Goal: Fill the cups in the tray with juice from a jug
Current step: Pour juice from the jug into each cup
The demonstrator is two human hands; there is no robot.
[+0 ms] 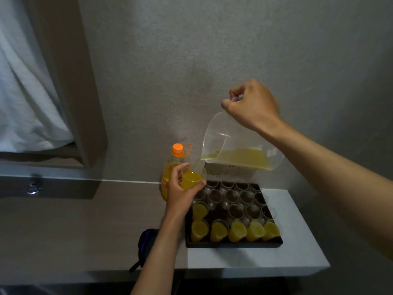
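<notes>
Above the black rectangular tray [234,244], right hand [251,103] grips the clear plastic jug [225,135] by its handle; left hand [180,188] holds a thin, probably squashy clear cup [192,179], best gripped gently mid-wall

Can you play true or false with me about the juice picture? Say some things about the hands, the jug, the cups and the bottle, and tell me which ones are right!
1. The right hand tips the clear jug so juice runs out. True.
2. The left hand holds a cup up above the tray. True.
3. Every cup in the tray is full of juice. False: only six cups, the near row and one behind it on the left, hold juice; the others are empty.
4. The juice bottle has a blue cap. False: its cap is orange.
5. The bottle stands to the left of the tray. True.
</notes>
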